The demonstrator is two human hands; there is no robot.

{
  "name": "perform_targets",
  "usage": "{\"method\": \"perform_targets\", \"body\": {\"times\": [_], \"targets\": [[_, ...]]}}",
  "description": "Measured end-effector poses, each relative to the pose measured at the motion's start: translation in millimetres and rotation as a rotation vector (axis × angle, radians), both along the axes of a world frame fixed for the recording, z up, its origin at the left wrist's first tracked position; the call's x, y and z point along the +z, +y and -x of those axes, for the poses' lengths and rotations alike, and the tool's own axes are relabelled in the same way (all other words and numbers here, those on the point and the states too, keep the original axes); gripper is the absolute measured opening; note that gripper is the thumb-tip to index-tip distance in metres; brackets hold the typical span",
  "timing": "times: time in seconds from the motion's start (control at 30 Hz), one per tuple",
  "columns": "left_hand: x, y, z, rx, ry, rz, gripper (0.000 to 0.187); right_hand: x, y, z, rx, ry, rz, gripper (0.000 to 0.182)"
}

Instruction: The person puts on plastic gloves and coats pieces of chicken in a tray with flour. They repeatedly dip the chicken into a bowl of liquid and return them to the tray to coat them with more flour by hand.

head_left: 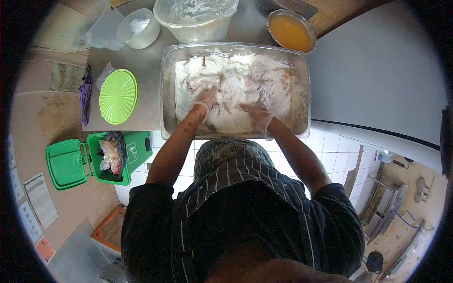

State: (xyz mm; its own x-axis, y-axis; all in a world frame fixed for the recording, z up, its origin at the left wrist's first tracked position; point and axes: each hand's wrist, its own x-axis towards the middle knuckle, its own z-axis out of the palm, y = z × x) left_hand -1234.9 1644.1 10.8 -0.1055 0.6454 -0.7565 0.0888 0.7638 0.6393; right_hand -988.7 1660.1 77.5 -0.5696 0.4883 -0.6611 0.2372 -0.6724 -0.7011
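Note:
A large rectangular metal pan holds a bed of white flour with lumpy, flour-coated pieces in it. Reddish-brown patches show through the coating, and what the pieces are I cannot make out. My left hand, in a clear plastic glove, is down in the flour left of the middle, against a coated lump. Also gloved, my right hand reaches into the flour right of the middle. Flour and motion blur hide the fingers of both hands, so their grip does not show.
Behind the pan stand a floury plastic tub, a smaller white container and a bowl of orange-brown liquid. A green lid lies on the metal counter. Below it is an open green bin with bags inside.

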Motion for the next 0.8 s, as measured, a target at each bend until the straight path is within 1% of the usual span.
{"method": "perform_targets", "body": {"times": [0.03, 0.07, 0.1, 0.13, 0.17, 0.2, 0.23, 0.27, 0.3, 0.33, 0.37, 0.4, 0.43, 0.47, 0.5, 0.53, 0.57, 0.6, 0.63, 0.67, 0.7, 0.73, 0.77, 0.8], "targets": [[7, -1, 1, 0.002, 0.001, -0.003, 0.054, 3, 11, -8, 0.472, -0.156, -0.615, 0.043], [25, -4, 2, 0.137, -0.082, -0.089, 0.052, 15, 17, -10, 0.943, -0.312, -1.23, 0.041], [44, -11, 3, 0.268, -0.164, -0.168, 0.051, 26, 18, -13, 0.941, -0.31, -1.224, 0.041], [71, -13, 5, 0.315, -0.078, -0.022, 0.045, 53, 20, -11, 0.719, -0.362, -0.911, 0.045], [63, -21, 16, 0.312, -0.078, -0.021, 0.045, 68, 21, -12, 0.496, -0.403, -0.603, 0.049], [48, -27, 38, -0.19, 0.568, -0.297, 0.042, 68, 26, -21, 0.494, -0.405, -0.61, 0.049], [40, -30, 49, -0.713, 1.204, -0.556, 0.039, 67, 31, -36, 0.281, -0.41, -0.584, 0.052], [57, -31, 49, -0.714, 1.206, -0.562, 0.039, 63, 36, -54, 0.066, -0.409, -0.553, 0.055], [86, -32, 49, -0.158, 0.999, -0.438, 0.04, 30, 47, -74, 0.061, -0.41, -0.553, 0.055], [102, -34, 49, 0.369, 0.745, -0.292, 0.041, -25, 65, -97, 0.398, -0.694, -1.126, 0.055], [95, -29, 57, 0.362, 0.745, -0.294, 0.041, -57, 80, -107, 0.759, -0.964, -1.694, 0.055], [78, -16, 74, -0.05, 0.936, -0.435, 0.045, -56, 87, -94, 0.755, -0.966, -1.693, 0.055], [58, -1, 87, -0.477, 1.102, -0.565, 0.05, -50, 90, -67, 0.583, -0.872, -1.271, 0.056], [26, 17, 91, -0.538, 1.033, -0.407, 0.058, -43, 91, -40, 0.412, -0.755, -0.86, 0.058], [28, 17, 91, -0.536, 1.039, -0.406, 0.058, -38, 78, -20, 0.412, -0.75, -0.864, 0.058], [34, 16, 86, -0.654, 0.975, -0.433, 0.06, -32, 56, -3, 0.659, -0.872, -1.088, 0.056], [46, 25, 78, -0.764, 0.914, -0.466, 0.063, -29, 53, 6, 0.909, -0.991, -1.322, 0.055], [55, 38, 64, -0.483, 0.682, -0.037, 0.07, -42, 55, 6, 0.906, -0.988, -1.329, 0.055], [71, 39, 49, -0.478, 0.686, -0.034, 0.07, -71, 52, 5, 0.846, -0.934, -1.463, 0.057], [88, 32, 34, -0.255, 0.348, 0.031, 0.07, -88, 51, 6, 0.78, -0.874, -1.592, 0.059], [96, 23, 21, -0.034, 0.011, 0.099, 0.07, -88, 47, 12, 0.779, -0.866, -1.583, 0.059], [92, 16, 13, -0.038, 0.015, 0.108, 0.07, -80, 44, 21, 0.249, -0.527, -0.809, 0.068], [84, 16, 5, 0.109, -0.216, 0.017, 0.072, -67, 48, 26, -0.244, -0.157, -0.035, 0.078], [75, 20, 3, 0.251, -0.448, -0.078, 0.074, -38, 49, 26, -0.254, -0.151, -0.041, 0.078]]}}
